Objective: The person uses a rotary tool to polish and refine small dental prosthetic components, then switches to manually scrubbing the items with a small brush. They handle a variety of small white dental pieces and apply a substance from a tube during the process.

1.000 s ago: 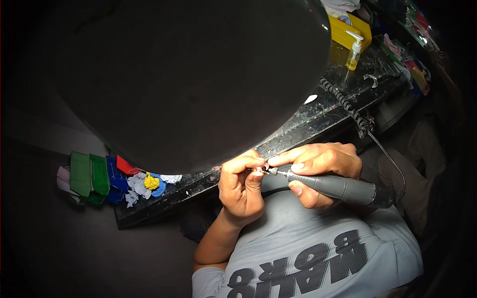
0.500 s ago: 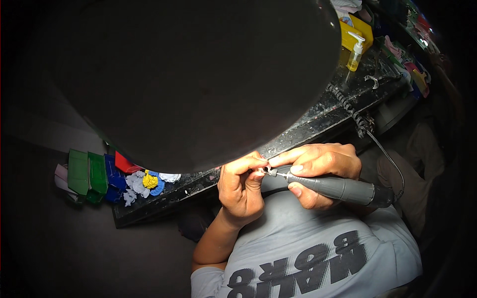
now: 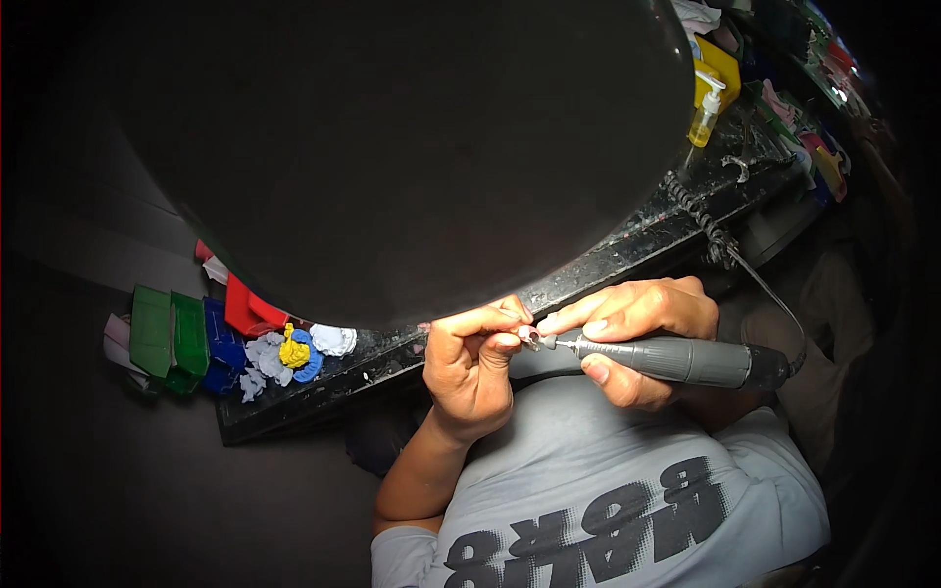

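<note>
Apparently mid-grinding, your left hand pinches a small piece beside the tip of the rotary tool your right hand grips; next, steady contact seems needed.

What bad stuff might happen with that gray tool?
The tip of the gray tool in the right hand is close to the left hand, so a slip might nick a finger. The small piece is pinched in just the fingertips, so it might pop loose. The cord crosses the table edge and might snag.
</note>
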`<action>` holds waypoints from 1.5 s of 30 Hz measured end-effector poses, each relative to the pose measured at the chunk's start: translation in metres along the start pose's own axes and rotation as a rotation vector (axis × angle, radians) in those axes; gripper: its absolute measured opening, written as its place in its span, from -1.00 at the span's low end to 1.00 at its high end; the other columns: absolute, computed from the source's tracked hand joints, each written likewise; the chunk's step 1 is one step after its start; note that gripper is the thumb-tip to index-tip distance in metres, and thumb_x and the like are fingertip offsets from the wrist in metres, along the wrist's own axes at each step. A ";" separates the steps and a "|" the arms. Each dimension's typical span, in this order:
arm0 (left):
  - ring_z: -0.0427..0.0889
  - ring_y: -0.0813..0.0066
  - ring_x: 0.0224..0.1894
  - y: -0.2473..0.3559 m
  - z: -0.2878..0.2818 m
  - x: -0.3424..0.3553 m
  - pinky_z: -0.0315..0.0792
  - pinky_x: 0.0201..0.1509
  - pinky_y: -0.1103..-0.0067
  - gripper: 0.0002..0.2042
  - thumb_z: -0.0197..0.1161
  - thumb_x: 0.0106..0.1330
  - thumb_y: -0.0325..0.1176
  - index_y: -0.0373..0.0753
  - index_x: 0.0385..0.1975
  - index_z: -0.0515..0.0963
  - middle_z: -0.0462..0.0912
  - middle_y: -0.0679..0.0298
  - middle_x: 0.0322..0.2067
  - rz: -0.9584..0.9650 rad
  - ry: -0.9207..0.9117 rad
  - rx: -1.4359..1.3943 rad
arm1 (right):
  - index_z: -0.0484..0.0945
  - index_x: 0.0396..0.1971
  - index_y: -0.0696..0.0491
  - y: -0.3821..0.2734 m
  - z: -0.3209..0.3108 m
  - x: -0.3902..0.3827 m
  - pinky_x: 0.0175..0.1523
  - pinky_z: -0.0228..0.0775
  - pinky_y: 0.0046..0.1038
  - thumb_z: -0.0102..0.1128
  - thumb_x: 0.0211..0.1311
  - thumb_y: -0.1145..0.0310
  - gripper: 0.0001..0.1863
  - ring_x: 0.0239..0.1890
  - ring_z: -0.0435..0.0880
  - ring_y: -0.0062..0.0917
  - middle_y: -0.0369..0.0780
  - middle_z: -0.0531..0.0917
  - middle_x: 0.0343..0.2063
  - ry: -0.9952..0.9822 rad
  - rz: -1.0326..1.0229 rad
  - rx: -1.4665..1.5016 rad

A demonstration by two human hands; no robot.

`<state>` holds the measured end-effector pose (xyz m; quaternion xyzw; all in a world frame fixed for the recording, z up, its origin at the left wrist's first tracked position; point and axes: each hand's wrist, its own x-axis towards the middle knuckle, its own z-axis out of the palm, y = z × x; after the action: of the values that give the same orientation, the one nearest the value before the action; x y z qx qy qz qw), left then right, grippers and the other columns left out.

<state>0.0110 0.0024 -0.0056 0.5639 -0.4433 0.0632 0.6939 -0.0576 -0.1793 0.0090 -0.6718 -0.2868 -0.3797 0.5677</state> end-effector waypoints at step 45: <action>0.27 0.63 -0.45 -0.003 -0.003 -0.002 0.21 -0.32 0.67 -0.72 -0.20 0.63 -0.24 -0.31 -0.23 0.35 0.45 0.13 -0.44 -0.282 -0.041 -0.280 | 0.51 -0.31 0.19 0.001 0.000 -0.004 -0.03 0.68 -0.20 0.33 0.08 0.60 -0.80 -0.21 0.80 -0.19 0.15 0.73 -0.35 -0.109 0.316 0.233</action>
<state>0.0132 0.0047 -0.0090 0.5196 -0.3782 -0.1082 0.7585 -0.0594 -0.1793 0.0051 -0.6579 -0.2501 -0.2130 0.6777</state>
